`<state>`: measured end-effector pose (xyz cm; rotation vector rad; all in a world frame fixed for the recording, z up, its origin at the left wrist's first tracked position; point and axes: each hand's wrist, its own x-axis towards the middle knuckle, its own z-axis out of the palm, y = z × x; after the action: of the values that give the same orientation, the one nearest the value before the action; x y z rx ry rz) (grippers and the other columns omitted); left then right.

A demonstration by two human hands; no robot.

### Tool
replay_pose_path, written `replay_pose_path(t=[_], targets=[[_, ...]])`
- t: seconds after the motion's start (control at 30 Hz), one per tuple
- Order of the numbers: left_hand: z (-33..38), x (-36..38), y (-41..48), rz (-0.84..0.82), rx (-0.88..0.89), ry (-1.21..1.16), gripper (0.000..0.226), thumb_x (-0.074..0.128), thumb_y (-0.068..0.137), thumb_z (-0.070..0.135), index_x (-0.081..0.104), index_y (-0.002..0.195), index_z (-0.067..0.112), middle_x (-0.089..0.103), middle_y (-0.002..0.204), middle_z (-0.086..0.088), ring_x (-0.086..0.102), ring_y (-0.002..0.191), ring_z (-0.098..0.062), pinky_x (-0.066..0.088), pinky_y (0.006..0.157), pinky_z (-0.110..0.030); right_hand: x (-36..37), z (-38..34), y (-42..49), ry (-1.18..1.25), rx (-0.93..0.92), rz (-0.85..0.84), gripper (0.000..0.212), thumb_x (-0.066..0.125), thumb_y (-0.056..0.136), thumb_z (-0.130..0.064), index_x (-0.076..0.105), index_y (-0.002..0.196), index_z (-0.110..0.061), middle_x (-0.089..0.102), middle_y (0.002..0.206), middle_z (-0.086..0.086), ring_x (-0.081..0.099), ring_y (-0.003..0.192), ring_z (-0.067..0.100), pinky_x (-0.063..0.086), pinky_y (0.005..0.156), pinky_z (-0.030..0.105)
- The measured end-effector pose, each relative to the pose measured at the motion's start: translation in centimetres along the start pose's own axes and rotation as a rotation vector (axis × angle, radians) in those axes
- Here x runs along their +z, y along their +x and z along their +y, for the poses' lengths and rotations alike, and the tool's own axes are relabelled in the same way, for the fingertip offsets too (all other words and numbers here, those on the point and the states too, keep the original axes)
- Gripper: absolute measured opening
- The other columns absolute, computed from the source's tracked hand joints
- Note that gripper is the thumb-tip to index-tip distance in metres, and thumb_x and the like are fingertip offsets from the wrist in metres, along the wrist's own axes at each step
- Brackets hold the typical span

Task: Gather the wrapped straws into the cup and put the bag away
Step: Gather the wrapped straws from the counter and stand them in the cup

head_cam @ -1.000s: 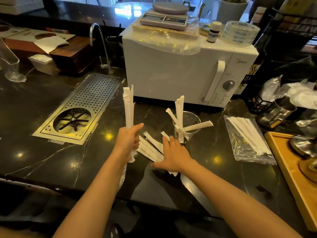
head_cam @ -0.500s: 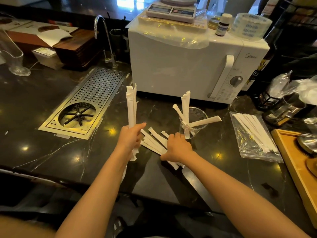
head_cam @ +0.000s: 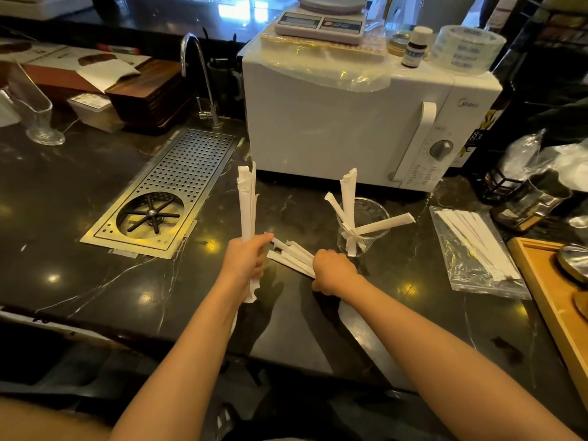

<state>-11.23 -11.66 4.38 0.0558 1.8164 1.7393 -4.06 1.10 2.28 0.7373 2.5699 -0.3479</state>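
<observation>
Left hand (head_cam: 246,256) is clenched around an upright bunch of straws (head_cam: 247,202). Right hand (head_cam: 334,270) is curled over the loose pile (head_cam: 292,254) on the counter (head_cam: 95,281), grabbing some. The cup (head_cam: 362,227) (clear glass) sits just beyond with 3 or so straws in it. The bag (head_cam: 471,253) lies off to the right, more straws inside.

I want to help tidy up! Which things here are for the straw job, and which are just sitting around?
For the job:
straws in the left hand
loose straws under the right hand
cup
bag

Just sitting around:
microwave
scale
tape
small bottle
tap
drain grate
wooden tray
</observation>
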Motion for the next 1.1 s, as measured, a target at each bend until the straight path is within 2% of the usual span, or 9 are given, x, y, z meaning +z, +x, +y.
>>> replay_pose_path(t=[0.13, 0.33, 0.7, 0.8, 0.9, 1.03, 1.1], targets=[[-0.2, 0.0, 0.1, 0.001, 0.005, -0.005, 0.032, 0.054, 0.085, 0.02, 0.042, 0.056, 0.016, 0.032, 0.036, 0.008, 0.027, 0.031, -0.004, 0.026, 0.036, -0.016, 0.1, 0.1, -0.1, 0.002, -0.012, 0.022, 0.043, 0.058, 0.083, -0.009, 0.043, 0.121, 0.004, 0.05, 0.127, 0.022, 0.051, 0.115, 0.038, 0.046, 0.092, 0.039], [-0.3, 0.5, 0.4, 0.007, -0.007, -0.028, 0.033, 0.055, 0.085, 0.017, 0.04, 0.055, 0.016, 0.03, 0.034, 0.009, 0.026, 0.029, -0.004, 0.023, 0.034, -0.017, 0.4, -0.2, -0.2, 0.012, -0.004, 0.065, 0.039, 0.051, 0.086, -0.003, 0.039, 0.122, 0.005, 0.047, 0.13, 0.024, 0.048, 0.119, 0.04, 0.043, 0.095, 0.043], [-0.3, 1.1, 0.8, -0.005, -0.019, -0.026, 0.026, 0.054, 0.085, 0.021, 0.044, 0.062, 0.015, 0.032, 0.041, 0.005, 0.028, 0.033, -0.005, 0.026, 0.04, -0.019, 0.8, 1.0, -0.5, -0.033, -0.03, 0.1, 0.031, 0.047, 0.089, -0.003, 0.035, 0.118, -0.001, 0.054, 0.122, 0.022, 0.056, 0.11, 0.038, 0.048, 0.086, 0.043], [-0.1, 1.0, 0.9, -0.018, 0.003, -0.029, 0.024, 0.054, 0.086, 0.022, 0.048, 0.064, 0.015, 0.033, 0.045, 0.003, 0.029, 0.038, -0.006, 0.027, 0.041, -0.019, -0.2, 1.0, -0.8, 0.093, -0.069, 0.117, 0.025, 0.043, 0.091, -0.006, 0.037, 0.114, 0.0, 0.056, 0.118, 0.024, 0.058, 0.104, 0.039, 0.047, 0.08, 0.044], [0.2, 1.1, 0.9, -0.019, 0.014, -0.073, 0.024, 0.056, 0.084, 0.027, 0.048, 0.065, 0.016, 0.033, 0.039, 0.008, 0.029, 0.033, -0.004, 0.026, 0.037, -0.016, -2.2, 0.3, -1.2, 0.313, -0.096, 0.168, 0.021, 0.038, 0.093, -0.01, 0.038, 0.112, 0.001, 0.057, 0.113, 0.025, 0.057, 0.094, 0.035, 0.044, 0.075, 0.041], [0.9, 1.2, 0.9, -0.043, 0.027, -0.118, 0.035, 0.059, 0.081, 0.036, 0.042, 0.057, 0.018, 0.031, 0.035, 0.009, 0.027, 0.031, -0.005, 0.026, 0.035, -0.017, -5.0, -1.1, -2.1, 0.715, -0.148, 0.205, 0.024, 0.037, 0.096, -0.024, 0.04, 0.109, -0.004, 0.049, 0.085, 0.004, 0.048, 0.071, 0.015, 0.042, 0.061, 0.029], [1.6, 1.5, 0.6, -0.086, 0.063, -0.18, 0.036, 0.058, 0.08, 0.04, 0.041, 0.056, 0.018, 0.032, 0.033, 0.008, 0.028, 0.031, -0.005, 0.026, 0.036, -0.017, -5.7, -1.8, -2.7, 0.817, -0.214, 0.234, 0.027, 0.039, 0.095, -0.029, 0.041, 0.109, -0.006, 0.046, 0.085, 0.003, 0.048, 0.074, 0.013, 0.044, 0.064, 0.028]])
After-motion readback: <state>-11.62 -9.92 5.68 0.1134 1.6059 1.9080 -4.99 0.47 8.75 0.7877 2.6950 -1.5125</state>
